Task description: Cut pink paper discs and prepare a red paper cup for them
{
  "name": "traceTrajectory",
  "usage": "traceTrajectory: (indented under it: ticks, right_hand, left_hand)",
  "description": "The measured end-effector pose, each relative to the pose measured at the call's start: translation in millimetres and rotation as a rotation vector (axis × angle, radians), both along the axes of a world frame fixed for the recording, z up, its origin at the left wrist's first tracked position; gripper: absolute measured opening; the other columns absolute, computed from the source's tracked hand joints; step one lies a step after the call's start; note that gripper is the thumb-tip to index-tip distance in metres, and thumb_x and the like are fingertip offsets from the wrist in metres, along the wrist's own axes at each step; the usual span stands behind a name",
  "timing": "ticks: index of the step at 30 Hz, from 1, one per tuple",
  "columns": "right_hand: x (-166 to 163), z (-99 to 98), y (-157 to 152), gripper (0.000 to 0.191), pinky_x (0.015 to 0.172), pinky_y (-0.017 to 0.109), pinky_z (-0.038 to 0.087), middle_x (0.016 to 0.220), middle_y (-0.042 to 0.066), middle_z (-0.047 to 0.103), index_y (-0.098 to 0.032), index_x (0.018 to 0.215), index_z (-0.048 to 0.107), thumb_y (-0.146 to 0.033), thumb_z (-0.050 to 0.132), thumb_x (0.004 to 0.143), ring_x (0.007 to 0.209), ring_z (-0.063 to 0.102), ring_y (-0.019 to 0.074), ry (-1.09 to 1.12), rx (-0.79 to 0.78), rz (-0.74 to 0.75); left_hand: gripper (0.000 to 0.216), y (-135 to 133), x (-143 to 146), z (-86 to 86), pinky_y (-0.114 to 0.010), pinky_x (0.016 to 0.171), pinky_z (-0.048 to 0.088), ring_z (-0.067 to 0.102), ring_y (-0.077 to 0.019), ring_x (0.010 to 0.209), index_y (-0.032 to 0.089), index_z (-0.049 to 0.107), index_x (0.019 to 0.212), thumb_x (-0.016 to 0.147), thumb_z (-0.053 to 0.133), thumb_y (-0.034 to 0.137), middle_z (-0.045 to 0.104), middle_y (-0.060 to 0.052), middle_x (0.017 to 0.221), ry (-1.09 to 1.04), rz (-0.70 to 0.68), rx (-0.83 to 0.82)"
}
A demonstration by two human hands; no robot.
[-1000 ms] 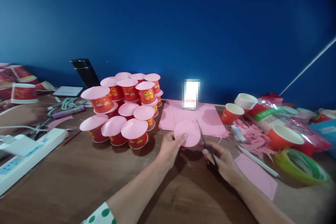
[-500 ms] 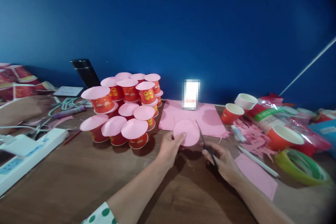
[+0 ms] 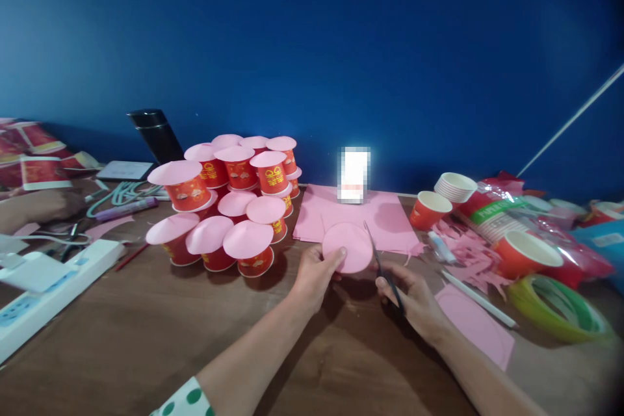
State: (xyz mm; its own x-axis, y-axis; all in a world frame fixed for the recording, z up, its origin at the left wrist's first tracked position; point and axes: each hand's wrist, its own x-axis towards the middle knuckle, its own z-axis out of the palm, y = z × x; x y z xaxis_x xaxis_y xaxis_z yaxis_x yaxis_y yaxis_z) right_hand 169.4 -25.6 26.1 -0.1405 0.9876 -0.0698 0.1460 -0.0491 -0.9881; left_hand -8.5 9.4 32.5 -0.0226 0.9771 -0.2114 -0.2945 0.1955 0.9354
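My left hand (image 3: pixel 316 276) pinches a round pink paper disc (image 3: pixel 348 247) by its lower left edge, thumb on top. My right hand (image 3: pixel 407 296) grips dark scissors (image 3: pixel 389 276), their blades pointing up along the disc's right edge. Behind the disc lies a stack of pink paper sheets (image 3: pixel 383 221). On the left stand several red paper cups (image 3: pixel 256 263) stacked in tiers, with pink discs (image 3: pixel 248 238) on top of them. A pink sheet with a drawn circle (image 3: pixel 475 328) rests beside my right forearm.
A bright phone-like screen (image 3: pixel 354 175) stands at the back. Pink scraps (image 3: pixel 468 253), a white pen (image 3: pixel 480 299), tape rolls (image 3: pixel 560 312) and loose cups (image 3: pixel 431 209) lie right. On the left are a power strip (image 3: pixel 63 292), a black bottle (image 3: pixel 155 136) and another person's hand (image 3: pixel 46 207).
My hands, the disc and the scissors hold nearly the same pose. The other person's hand at the far left has shifted left and slightly down. The view has moved very slightly.
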Motion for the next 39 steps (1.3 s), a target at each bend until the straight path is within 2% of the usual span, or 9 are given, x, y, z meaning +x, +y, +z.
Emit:
traceTrajectory:
  ticks: [18,34,39]
  right_hand:
    - [1.0,-3.6,-0.1,0.042,0.047,0.023,0.040,0.057,-0.003,0.048,-0.015,0.100,0.062,-0.049,0.063,0.075,0.051,0.045,0.0106,-0.082,0.047,-0.042]
    - [-1.6,3.2,-1.8,0.044,0.047,0.024,0.042,0.058,-0.003,0.047,-0.016,0.098,0.063,-0.052,0.063,0.073,0.051,0.045,0.0108,-0.104,0.018,-0.048]
    - [-1.3,2.9,-1.0,0.041,0.047,0.023,0.041,0.058,-0.004,0.047,-0.016,0.096,0.064,-0.050,0.064,0.073,0.050,0.045,0.0102,-0.114,0.022,-0.053]
  left_hand:
    - [0.027,0.9,0.4,0.9,-0.018,0.039,0.035,0.046,-0.0074,0.044,0.010,0.061,0.067,0.062,0.072,0.035,0.057,-0.001,0.054,-0.019,0.021,0.005]
    - [0.032,4.2,0.3,-6.2,-0.020,0.042,0.039,0.050,-0.0094,0.047,0.010,0.062,0.069,0.060,0.074,0.039,0.059,-0.002,0.057,-0.054,0.024,0.012]
    - [0.029,3.9,-1.2,-3.0,-0.018,0.040,0.034,0.045,-0.0066,0.043,0.011,0.060,0.064,0.062,0.072,0.037,0.056,0.001,0.053,-0.041,0.039,0.022]
